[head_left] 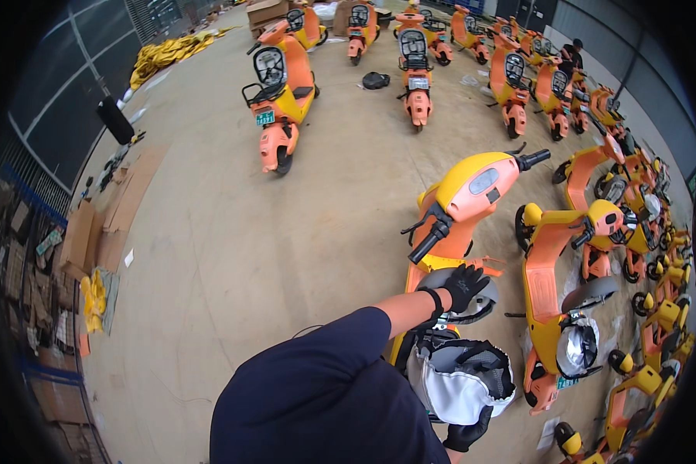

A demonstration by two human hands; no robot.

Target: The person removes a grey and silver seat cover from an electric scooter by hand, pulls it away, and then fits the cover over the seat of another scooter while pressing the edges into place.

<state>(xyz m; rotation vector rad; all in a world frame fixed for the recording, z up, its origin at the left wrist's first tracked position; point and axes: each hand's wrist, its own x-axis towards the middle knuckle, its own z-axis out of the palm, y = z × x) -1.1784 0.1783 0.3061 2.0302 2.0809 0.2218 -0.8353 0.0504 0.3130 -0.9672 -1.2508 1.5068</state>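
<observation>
An orange and yellow scooter (478,185) stands in front of me, its handlebar turned to the far side. My left hand (465,288), in a black glove, rests on the grey seat (438,279) with its fingers spread. Behind the seat lies a white cover with black mesh inside (456,390), its mouth gaping. At the cover's near edge my right hand (469,431), also gloved in black, has its fingers closed on the rim. My left forearm and dark sleeve hide part of the scooter.
Close on the right stands another orange scooter (544,271) with a silvery pouch (578,346) at its rear. Several more scooters line the right side and back. A person (571,56) is at the far right. Flattened cardboard (135,189) and yellow sheeting (166,58) lie left.
</observation>
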